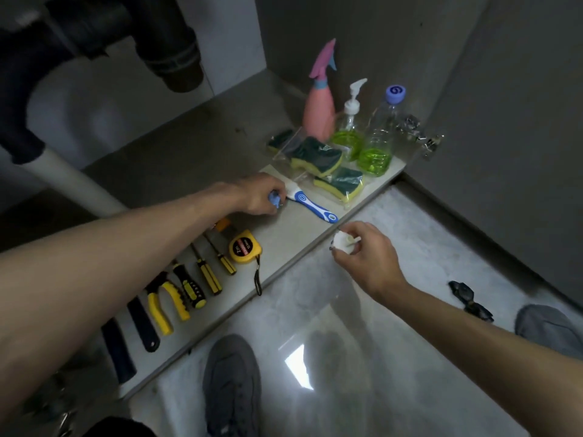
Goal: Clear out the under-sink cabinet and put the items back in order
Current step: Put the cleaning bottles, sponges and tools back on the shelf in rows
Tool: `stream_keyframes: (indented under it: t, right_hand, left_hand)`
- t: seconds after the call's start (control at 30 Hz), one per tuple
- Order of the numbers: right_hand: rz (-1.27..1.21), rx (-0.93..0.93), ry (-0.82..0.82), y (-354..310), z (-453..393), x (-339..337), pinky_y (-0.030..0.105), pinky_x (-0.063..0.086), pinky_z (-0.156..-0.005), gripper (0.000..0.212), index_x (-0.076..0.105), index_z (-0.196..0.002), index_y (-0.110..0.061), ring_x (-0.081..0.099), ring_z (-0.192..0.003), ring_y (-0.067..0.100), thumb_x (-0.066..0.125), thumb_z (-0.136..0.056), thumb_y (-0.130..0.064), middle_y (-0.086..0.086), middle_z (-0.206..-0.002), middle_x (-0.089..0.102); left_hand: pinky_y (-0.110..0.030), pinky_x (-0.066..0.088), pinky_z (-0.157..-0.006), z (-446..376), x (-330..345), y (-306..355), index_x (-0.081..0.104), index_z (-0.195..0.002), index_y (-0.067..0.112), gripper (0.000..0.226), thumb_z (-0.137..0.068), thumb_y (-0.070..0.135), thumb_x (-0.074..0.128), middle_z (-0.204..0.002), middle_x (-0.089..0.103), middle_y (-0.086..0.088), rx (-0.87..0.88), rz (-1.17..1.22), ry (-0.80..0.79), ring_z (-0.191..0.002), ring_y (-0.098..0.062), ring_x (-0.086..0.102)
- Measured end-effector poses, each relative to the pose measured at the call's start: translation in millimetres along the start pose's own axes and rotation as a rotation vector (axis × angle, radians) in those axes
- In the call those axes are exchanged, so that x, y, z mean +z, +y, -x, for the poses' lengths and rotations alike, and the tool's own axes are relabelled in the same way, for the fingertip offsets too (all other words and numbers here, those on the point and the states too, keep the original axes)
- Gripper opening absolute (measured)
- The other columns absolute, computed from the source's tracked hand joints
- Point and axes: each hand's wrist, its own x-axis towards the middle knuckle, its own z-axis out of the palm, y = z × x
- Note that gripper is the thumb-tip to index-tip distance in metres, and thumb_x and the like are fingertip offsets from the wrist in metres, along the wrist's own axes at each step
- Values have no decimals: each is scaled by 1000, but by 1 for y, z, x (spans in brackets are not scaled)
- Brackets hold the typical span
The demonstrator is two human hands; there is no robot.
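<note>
My left hand [262,193] reaches into the cabinet and is closed on a small blue object [275,200], right beside the head of a blue-and-white brush [310,203] lying on the cabinet floor [195,159]. My right hand [362,250] hovers over the tiled floor in front of the cabinet edge, pinching a small white object [342,242]. At the back right stand a pink spray bottle [318,108], a pump bottle [350,124] and a clear bottle [380,137], both holding green liquid. Bagged green-yellow sponges [318,157] lie in front of them.
A row of tools lies along the cabinet's front left: yellow tape measure [244,247], screwdrivers [208,275], pliers [164,301], dark handles. The black drain pipe [164,39] hangs at top left. My grey shoes [233,383] and a dark object [467,298] are on the tiled floor.
</note>
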Motion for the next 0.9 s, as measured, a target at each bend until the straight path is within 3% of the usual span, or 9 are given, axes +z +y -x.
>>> stream_keyframes:
  t: [0.27, 0.43, 0.6, 0.9]
  right_hand:
    - [46, -10, -34, -24, -35, 39, 28, 43, -76, 37, 64, -112, -28, 58, -93, 13, 80, -78, -34, -8, -105, 61]
    - [88, -8, -49, -27, -46, 50, 30, 45, -79, 40, 64, -114, -27, 60, -99, 17, 79, -78, -34, -4, -111, 63]
    - [119, -23, -61, -33, -49, 55, 35, 49, -81, 34, 63, -108, -29, 59, -98, 17, 79, -79, -35, -5, -108, 62]
    - [164, -35, -50, -35, -65, 55, 34, 47, -78, 33, 62, -110, -26, 58, -99, 20, 77, -81, -32, 0, -110, 61]
  left_hand:
    - [-27, 46, -81, -22, 23, -20, 69, -108, 20, 23, -86, 15, 68, -117, 62, -5, -1, -26, 78, -107, -26, 59]
    - [-28, 42, -88, -26, 31, -27, 65, -118, 21, 29, -89, 19, 66, -126, 52, -9, 4, -13, 141, -113, -28, 53]
    - [-41, 47, -99, -24, 35, -25, 63, -118, 20, 28, -91, 14, 61, -128, 50, -10, 33, -4, 183, -113, -29, 54]
    - [-35, 46, -99, -24, 40, -29, 56, -130, 16, 47, -85, 11, 69, -132, 51, -9, 49, 70, 242, -118, -26, 53]
